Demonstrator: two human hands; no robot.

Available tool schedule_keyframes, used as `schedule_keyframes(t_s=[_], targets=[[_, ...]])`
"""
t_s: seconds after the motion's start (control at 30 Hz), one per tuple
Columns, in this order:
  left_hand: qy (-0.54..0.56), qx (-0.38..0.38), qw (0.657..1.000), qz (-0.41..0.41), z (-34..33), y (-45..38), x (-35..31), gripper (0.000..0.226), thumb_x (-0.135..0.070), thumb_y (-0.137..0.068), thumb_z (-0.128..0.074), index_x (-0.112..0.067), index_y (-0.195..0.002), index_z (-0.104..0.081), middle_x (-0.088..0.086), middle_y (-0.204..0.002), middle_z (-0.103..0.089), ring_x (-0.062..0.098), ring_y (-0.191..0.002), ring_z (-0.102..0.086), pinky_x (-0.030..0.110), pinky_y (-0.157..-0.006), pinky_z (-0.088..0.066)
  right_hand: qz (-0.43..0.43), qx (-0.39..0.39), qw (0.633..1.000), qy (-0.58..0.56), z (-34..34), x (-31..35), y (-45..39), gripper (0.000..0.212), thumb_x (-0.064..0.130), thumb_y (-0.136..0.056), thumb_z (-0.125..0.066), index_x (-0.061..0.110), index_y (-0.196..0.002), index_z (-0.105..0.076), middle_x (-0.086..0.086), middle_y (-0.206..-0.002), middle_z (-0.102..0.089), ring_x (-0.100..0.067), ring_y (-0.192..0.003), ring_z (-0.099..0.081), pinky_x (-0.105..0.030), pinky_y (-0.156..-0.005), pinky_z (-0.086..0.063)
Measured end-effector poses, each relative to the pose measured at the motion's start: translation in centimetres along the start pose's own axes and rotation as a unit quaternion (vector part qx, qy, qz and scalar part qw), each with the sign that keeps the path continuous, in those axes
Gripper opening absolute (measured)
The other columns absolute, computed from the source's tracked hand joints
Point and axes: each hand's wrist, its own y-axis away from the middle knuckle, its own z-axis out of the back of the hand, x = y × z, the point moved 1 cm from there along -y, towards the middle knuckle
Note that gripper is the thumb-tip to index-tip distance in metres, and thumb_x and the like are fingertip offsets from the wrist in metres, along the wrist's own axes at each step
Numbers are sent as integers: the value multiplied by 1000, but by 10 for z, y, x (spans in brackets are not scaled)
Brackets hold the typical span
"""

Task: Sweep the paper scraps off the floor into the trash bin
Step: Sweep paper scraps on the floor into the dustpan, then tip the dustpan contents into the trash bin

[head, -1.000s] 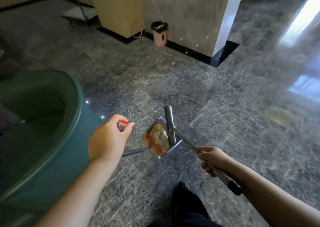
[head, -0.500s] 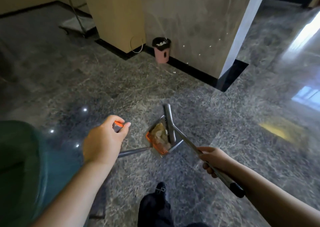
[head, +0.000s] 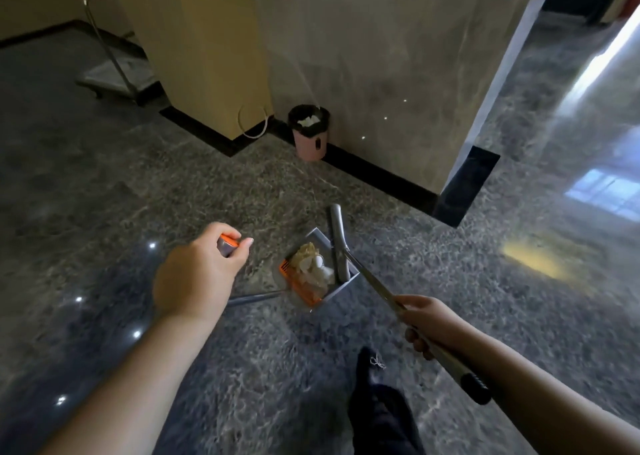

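The left hand [head: 197,274] is curled round the orange-tipped top of the dustpan handle [head: 254,298], and the right hand [head: 431,323] is wrapped about the shaft of the broom [head: 370,281]; the two hands are well apart, each clamped on its own tool; the dustpan [head: 317,274] hangs low over the dark marble floor [head: 173,191] with the paper scraps [head: 313,267] heaped inside it against the orange comb, and the broom head [head: 337,243] lies across the pan's open side, touching its rim; the small pink trash bin [head: 310,134] stands farther ahead against the base of the marble wall [head: 381,56], beside the yellow column [head: 201,38], already holding some white paper; the step in hand looks to be the carrying of the loaded pan to that bin; to do it well, the pan should be kept tilted back so the heap rests against its rear wall, and the broom head held at the mouth as a gate; the walk should be even, since the scraps are light and a jolt or swing could spill them; at the bin, the pan's lip ought to go right over the narrow opening before tipping, with the broom guiding the scraps down; a dark shoe [head: 374,371] shows below, and a cart [head: 114,73] stands far left.
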Motion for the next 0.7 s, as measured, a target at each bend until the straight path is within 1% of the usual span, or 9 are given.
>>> schedule_keyframes(t_s=[0.1,0.17,0.3,0.37,0.5,0.53,0.6,0.63,0.7], targets=[[-3,-2,1000,3,-37,-66,-12,23,-50,-80,-71,-28,-83,-63,1,-62,-66,34,-59,-61,30,-50,-43,6,6,1000,6,25,51,-63,40,11,-94,-44,31,-125,-57,-5,-50,-49,-15,-37,-43,-19,-41,-36],[-6,1,1000,10,-59,-112,-21,23,-50,-81,-70,-28,-84,-63,1,-63,-66,34,-60,-61,30,-51,-43,5,11,1000,18,43,87,-104,38,12,-93,-44,35,-120,-58,-5,-51,-51,-16,-37,-43,-20,-41,-36],[-10,0,1000,13,-89,-200,-40,22,-48,-83,-69,-27,-85,-64,3,-65,-67,34,-60,-60,36,-51,-50,8,11,1000,27,77,162,-169,28,17,-94,-46,40,-103,-59,-2,-47,-52,-15,-37,-44,-20,-41,-36],[-13,-11,1000,14,-100,-241,-49,21,-47,-82,-70,-27,-84,-64,3,-64,-66,34,-59,-59,35,-50,-50,15,16,999,37,91,199,-197,31,16,-94,-45,42,-95,-61,-1,-47,-52,-14,-37,-44,-20,-40,-37],[-27,-24,999,37,-126,-326,-58,22,-51,-82,-69,-30,-84,-63,2,-68,-68,35,-63,-61,33,-52,-48,30,10,998,51,116,266,-256,38,12,-95,-44,46,-82,-56,-3,-47,-52,-14,-35,-44,-20,-38,-36],[-28,-27,998,39,-133,-349,-60,22,-52,-81,-69,-30,-84,-63,2,-66,-66,34,-62,-60,33,-52,-47,31,10,998,49,121,282,-273,39,12,-96,-44,46,-81,-56,-3,-47,-51,-14,-35,-43,-19,-38,-36],[-25,-37,998,35,-149,-397,-64,22,-52,-81,-69,-31,-83,-63,-6,-57,-56,30,-57,-53,30,-51,-42,32,12,998,51,132,313,-311,37,13,-96,-43,44,-84,-57,-3,-48,-51,-14,-35,-44,-20,-38,-36],[-24,-39,999,28,-158,-420,-66,22,-52,-81,-69,-30,-83,-63,-9,-55,-52,26,-55,-50,29,-50,-41,36,11,998,53,138,329,-331,35,12,-96,-42,42,-90,-58,-4,-49,-52,-14,-35,-44,-20,-38,-37],[-25,-35,999,11,-175,-468,-72,23,-52,-83,-67,-30,-85,-64,-8,-57,-56,23,-55,-53,30,-49,-45,46,7,997,57,150,361,-372,34,10,-96,-40,37,-108,-58,-6,-52,-52,-14,-34,-45,-19,-37,-38]])
